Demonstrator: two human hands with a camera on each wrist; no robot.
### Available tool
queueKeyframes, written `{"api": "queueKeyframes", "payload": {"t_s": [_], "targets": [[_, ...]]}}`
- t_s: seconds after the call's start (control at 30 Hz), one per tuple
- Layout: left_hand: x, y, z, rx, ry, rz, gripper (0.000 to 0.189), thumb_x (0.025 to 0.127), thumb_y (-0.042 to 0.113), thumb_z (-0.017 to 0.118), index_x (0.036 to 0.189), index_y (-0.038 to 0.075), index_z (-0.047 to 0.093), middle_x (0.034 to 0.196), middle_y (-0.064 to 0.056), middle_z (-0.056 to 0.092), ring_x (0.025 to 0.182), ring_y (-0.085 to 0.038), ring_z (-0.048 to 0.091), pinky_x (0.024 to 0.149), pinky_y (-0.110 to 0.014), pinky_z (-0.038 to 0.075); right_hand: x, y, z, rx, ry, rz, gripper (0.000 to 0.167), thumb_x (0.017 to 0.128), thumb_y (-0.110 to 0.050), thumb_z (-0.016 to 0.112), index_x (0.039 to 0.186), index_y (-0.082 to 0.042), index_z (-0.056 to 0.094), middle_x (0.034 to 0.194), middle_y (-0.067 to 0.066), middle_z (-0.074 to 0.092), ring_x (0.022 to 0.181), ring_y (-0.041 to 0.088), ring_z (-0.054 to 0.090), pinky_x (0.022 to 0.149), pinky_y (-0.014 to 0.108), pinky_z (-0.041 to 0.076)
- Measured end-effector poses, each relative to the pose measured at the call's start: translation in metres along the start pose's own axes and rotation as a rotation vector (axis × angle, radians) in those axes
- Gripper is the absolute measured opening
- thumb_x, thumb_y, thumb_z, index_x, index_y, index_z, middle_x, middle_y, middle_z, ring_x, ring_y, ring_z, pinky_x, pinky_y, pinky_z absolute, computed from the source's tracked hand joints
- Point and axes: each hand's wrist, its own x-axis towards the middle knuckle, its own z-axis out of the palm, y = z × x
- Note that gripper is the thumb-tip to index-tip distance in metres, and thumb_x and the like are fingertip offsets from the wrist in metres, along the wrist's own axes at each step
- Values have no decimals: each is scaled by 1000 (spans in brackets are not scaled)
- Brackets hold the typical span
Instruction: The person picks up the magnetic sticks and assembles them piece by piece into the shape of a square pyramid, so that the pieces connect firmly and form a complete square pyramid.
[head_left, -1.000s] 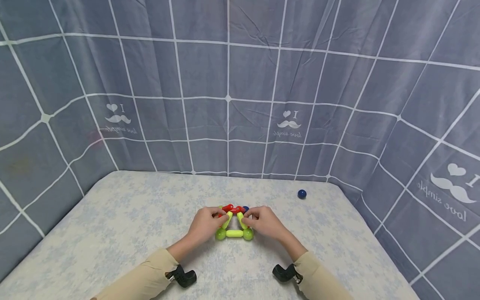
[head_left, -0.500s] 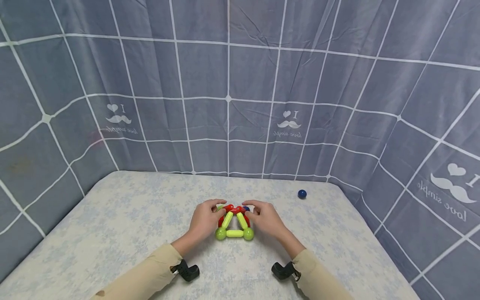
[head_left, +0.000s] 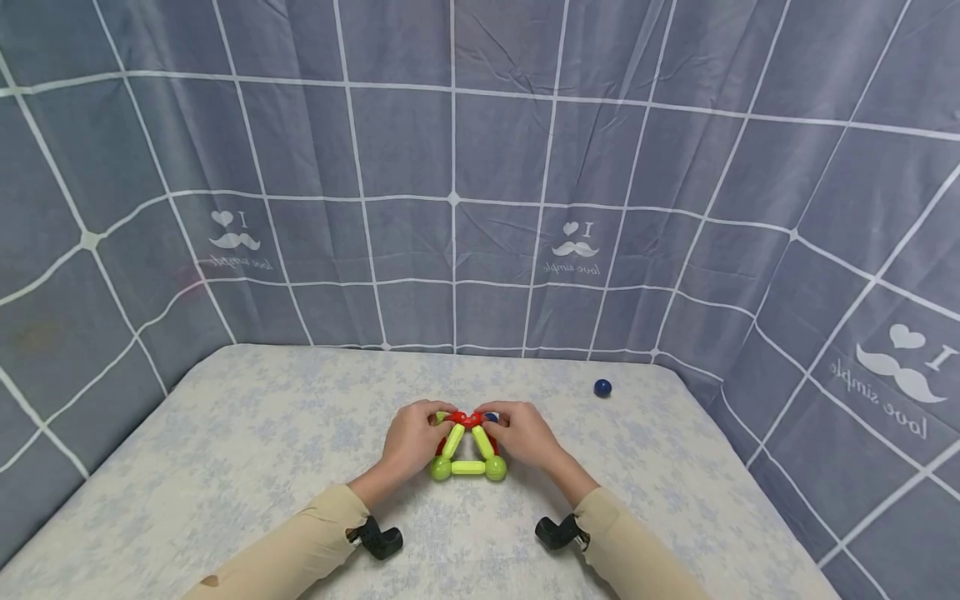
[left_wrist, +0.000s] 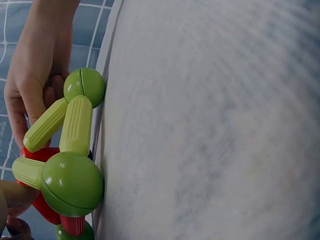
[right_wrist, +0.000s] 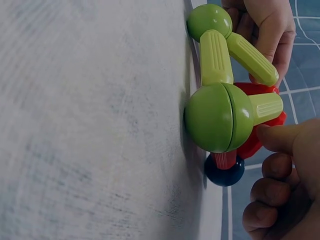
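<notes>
A frame of toy magnetic rods and balls stands on the table between both hands. Two green balls (head_left: 495,468) form its near corners, joined by a yellow-green rod (head_left: 468,468). Two more yellow-green rods (right_wrist: 253,59) lean up and inward from those balls. Red rods (head_left: 467,419) slope together at the top behind them. My left hand (head_left: 411,437) pinches the left upper red rod; my right hand (head_left: 527,433) pinches the right one, its thumb (right_wrist: 275,137) against the red. A dark blue ball (right_wrist: 225,171) sits at the far right corner, partly hidden by the right hand in the head view.
Alone at the back right of the table lies another dark blue ball (head_left: 602,388). The patterned tablecloth (head_left: 300,417) surrounds the frame. Grey-blue checked curtains (head_left: 405,242) hang behind and at both sides.
Both hands have moved from the front yellow-green rods to the upper red rods, first with spread fingers, then pinching. The yellow-green rods stay leaning inward, and the red rods have drawn closer together.
</notes>
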Motion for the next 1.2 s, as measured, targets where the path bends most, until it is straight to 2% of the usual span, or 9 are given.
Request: {"api": "queueKeyframes", "payload": {"t_s": [0.23, 0.37, 0.47, 0.53, 0.63, 0.73, 0.9, 1.0, 1.2], "targets": [[0, 1, 0, -5, 9, 7, 15, 92, 17, 73, 105, 19, 79, 66, 2, 51, 51, -12, 40, 46, -24, 31, 1, -1, 1, -34, -4, 11, 23, 99, -23, 65, 120, -26, 73, 54, -3, 47, 45, 10, 40, 44, 24, 32], [0, 1, -1, -34, 1, -13, 20, 92, 16, 72, 112, 15, 77, 63, 1, 49, 49, -11, 38, 46, -24, 30, 1, -1, 1, -46, -3, 6, 26, 99, -22, 65, 124, -23, 71, 55, -3, 48, 45, 11, 41, 44, 24, 32], [-1, 0, 0, -107, -11, -72, 26, 92, 13, 71, 118, 9, 73, 63, 2, 46, 49, -10, 37, 45, -23, 30, 0, 1, 0, -48, -9, 7, 34, 98, -23, 65, 132, -20, 67, 55, -3, 50, 45, 10, 42, 44, 24, 34], [-4, -1, -1, -191, -18, -144, 27, 91, 12, 70, 117, 6, 72, 64, 1, 45, 47, -10, 37, 45, -23, 30, -2, 3, -2, -40, -9, 13, 39, 98, -24, 66, 137, -18, 64, 55, -4, 49, 45, 10, 43, 44, 24, 35], [-10, 0, -4, -303, -23, -238, 24, 90, 11, 68, 113, 4, 71, 66, 2, 43, 47, -9, 37, 45, -24, 31, -5, 6, -6, -15, 14, 20, 41, 97, -25, 67, 137, -16, 63, 55, -4, 47, 47, 10, 42, 45, 24, 35], [-19, 0, -8, -372, -44, -294, 22, 90, 10, 66, 110, 3, 70, 66, 2, 42, 48, -11, 36, 47, -25, 31, -8, 12, -12, 22, 43, 27, 39, 97, -26, 68, 134, -14, 65, 55, -4, 44, 47, 10, 39, 45, 24, 33], [-33, 0, -11, -422, -81, -329, 26, 87, 14, 72, 108, 0, 66, 67, 1, 43, 53, -12, 38, 50, -26, 33, -10, 29, -23, 73, 78, 48, 40, 97, -30, 69, 132, -13, 66, 55, -5, 40, 48, 8, 34, 47, 23, 30], [-38, -1, -10, -421, -100, -352, 27, 84, 17, 77, 104, 3, 66, 67, 1, 45, 54, -13, 38, 51, -27, 33, -10, 39, -31, 95, 90, 61, 40, 97, -32, 68, 132, -12, 66, 55, -5, 39, 49, 8, 32, 48, 23, 29], [-45, -4, -7, -398, -126, -313, 19, 83, 11, 80, 96, 4, 68, 67, 1, 43, 57, -14, 36, 52, -25, 31, -13, 56, -46, 168, 137, 118, 40, 98, -30, 68, 132, -10, 67, 54, -5, 34, 48, 9, 28, 46, 23, 25]]}}
